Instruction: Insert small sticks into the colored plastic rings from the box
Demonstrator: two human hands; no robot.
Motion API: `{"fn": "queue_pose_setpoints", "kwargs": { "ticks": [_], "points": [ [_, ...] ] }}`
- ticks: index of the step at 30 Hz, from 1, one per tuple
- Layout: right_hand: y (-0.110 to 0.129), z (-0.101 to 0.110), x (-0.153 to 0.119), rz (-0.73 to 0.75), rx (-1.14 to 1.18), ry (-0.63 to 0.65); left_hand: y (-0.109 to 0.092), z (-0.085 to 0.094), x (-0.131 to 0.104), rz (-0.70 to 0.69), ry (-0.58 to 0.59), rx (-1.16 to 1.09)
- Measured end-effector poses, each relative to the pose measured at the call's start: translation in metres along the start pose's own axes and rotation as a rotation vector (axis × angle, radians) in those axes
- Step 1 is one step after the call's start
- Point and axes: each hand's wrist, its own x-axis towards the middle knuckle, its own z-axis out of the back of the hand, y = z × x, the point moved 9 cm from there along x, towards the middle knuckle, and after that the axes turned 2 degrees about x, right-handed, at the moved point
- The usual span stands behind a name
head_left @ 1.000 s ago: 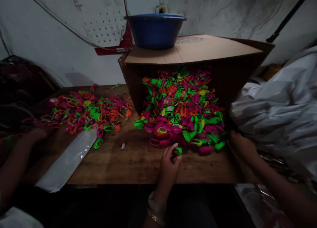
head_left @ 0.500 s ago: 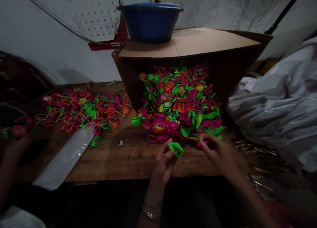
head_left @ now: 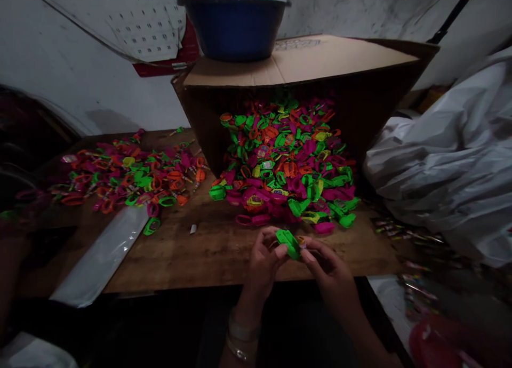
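Observation:
My left hand (head_left: 269,250) grips a bright green plastic toy watch (head_left: 288,244) by its near side, above the front of the wooden table. Close against it, my right hand (head_left: 323,258) pinches a small brownish and pale piece (head_left: 301,242) between thumb and fingertips. That piece meets the watch's right side; what kind it is, and whether it is inside the band, I cannot make out. Just beyond both hands, a heap of toy watches (head_left: 280,154) in green, pink, orange and yellow spills from a cardboard box (head_left: 308,66) lying on its side.
More toy watches, some with striped wrapped sticks, form a pile (head_left: 136,176) at the left. A clear plastic bag (head_left: 104,256) lies before it. A blue basin (head_left: 236,29) stands on the box. White sacking (head_left: 444,165) and wrapped sticks (head_left: 408,233) are at the right.
My right hand has moved left from the heap's front edge to the green watch, carrying the small piece. The watch has turned in my left hand. The other person's hand at far left has drawn back.

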Motion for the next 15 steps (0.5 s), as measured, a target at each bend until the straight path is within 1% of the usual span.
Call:
{"fn": "queue_pose_setpoints", "kwargs": {
  "ticks": [2,4,7,9,11,13,15],
  "points": [
    [0.000,-0.002,-0.003,-0.017,-0.012,-0.013,0.001,0.003,0.001,-0.060,-0.027,0.033],
    [0.000,0.000,-0.004,-0.015,-0.042,-0.058,0.001,0.006,0.001,-0.125,-0.065,0.093],
    [-0.005,0.008,-0.004,-0.023,-0.038,-0.138,0.003,0.003,-0.001,-0.156,-0.077,0.185],
    [-0.010,0.014,-0.003,-0.027,-0.027,-0.167,0.003,-0.002,-0.002,-0.142,-0.050,0.244],
    [-0.013,0.020,-0.002,-0.002,-0.073,-0.180,0.001,-0.006,-0.004,-0.119,-0.020,0.324],
    [-0.009,0.023,-0.001,0.064,-0.181,-0.163,-0.001,-0.009,-0.005,-0.103,0.023,0.436],
    [0.001,0.018,-0.002,0.183,-0.316,-0.108,-0.001,-0.011,-0.006,-0.073,0.093,0.547]
  ]
}}
